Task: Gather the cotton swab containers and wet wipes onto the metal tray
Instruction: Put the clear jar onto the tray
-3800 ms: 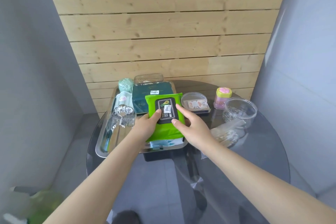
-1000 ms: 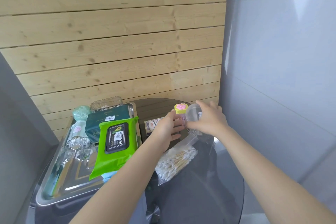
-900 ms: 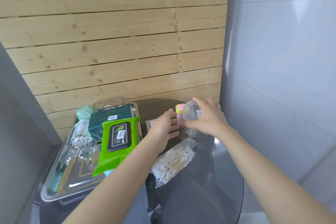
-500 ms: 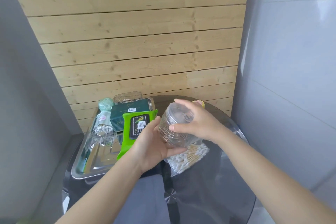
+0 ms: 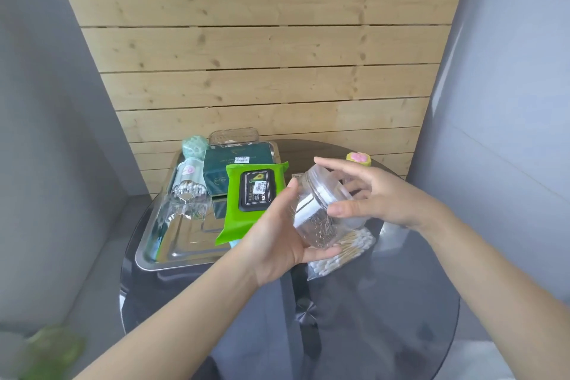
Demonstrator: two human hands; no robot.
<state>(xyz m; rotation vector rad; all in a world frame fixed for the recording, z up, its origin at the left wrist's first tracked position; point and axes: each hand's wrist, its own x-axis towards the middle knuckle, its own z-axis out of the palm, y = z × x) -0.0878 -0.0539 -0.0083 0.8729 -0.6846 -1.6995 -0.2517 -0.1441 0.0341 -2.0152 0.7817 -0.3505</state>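
Wood-slat wall behind a dark glass worktop (image 5: 385,318), jar (image 5: 320,210) held above it

Left hand (image 5: 277,237) cups the base, right hand (image 5: 370,197) fingers grasp its lid end; light, rigid, likely slick plastic, best gripped round the body, beside the tray (image 5: 172,259)

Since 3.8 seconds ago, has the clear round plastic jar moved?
Yes. The clear round plastic jar left the glass table, now held tilted nearer the metal tray.
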